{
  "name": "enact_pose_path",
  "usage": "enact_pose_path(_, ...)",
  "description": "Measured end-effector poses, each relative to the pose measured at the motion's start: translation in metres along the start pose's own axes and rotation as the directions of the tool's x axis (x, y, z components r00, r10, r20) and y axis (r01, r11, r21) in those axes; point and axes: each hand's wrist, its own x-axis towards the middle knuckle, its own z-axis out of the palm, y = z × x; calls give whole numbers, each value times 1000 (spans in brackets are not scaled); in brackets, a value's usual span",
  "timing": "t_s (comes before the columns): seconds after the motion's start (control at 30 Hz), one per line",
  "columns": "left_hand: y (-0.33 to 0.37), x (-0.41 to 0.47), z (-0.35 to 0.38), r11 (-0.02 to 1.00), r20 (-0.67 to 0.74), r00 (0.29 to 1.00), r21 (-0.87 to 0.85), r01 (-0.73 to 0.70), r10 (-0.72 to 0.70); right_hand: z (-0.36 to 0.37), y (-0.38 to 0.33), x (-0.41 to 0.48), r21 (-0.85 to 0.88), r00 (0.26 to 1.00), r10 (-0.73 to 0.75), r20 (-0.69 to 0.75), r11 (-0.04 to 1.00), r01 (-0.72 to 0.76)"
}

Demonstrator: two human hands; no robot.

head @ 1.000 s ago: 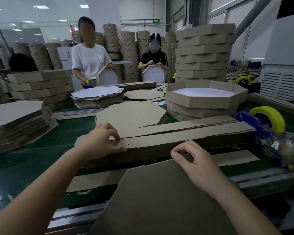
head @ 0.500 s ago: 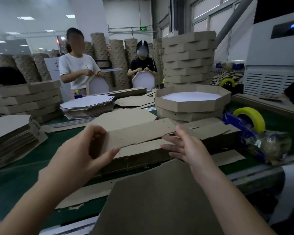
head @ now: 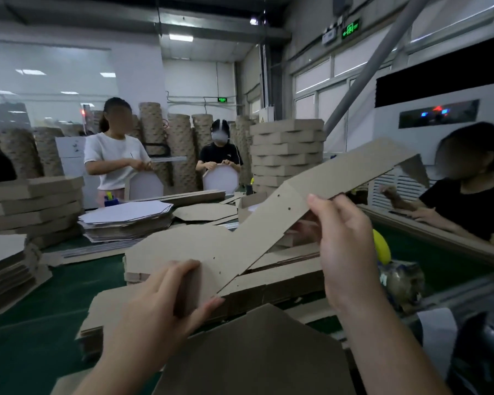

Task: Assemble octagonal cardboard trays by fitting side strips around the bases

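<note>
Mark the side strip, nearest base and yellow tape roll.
side strip [head: 268, 223], head view, panel beside the holes
base [head: 254, 354], head view, middle of face
yellow tape roll [head: 382, 248], head view, yellow edge

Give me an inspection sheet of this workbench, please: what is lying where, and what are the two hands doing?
Surface: green table, mostly covered in cardboard.
Job's things: side strip held tilted above the table, far end folded down; octagonal base lies nearest the camera; strip pile beneath the hands.
Clutter: yellow tape roll at right; sheet stack left of centre.
Hands: left hand pinches the strip's lower end; right hand grips its middle.
Cables: nothing seen on the table.
Surroundings: tray stack behind; worker in white, masked worker in black, worker at right; cardboard rolls along the back.
</note>
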Motion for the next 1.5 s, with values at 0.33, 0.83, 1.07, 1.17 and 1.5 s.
enact_pose_path(0.33,21,-6,16,985,92,987,-128,-118,130,-62,-32,-25,-86,941,-49,-335,996,21)
enact_pose_path(0.83,52,-30,76,994,79,995,-92,-56,64,-126,52,-68,350,758,489,-432,865,-359)
enact_pose_path(1.07,55,-34,93,995,51,993,-20,-102,103,-144,84,-77,247,677,656,-333,754,-609)
enact_pose_path(1.17,54,-36,99,996,29,996,-4,-89,89,-148,97,-83,22,617,719,-320,657,-754)
enact_pose_path(1.5,60,-39,113,999,108,993,17,-47,45,-117,109,-90,-713,999,-44,-4,700,28)
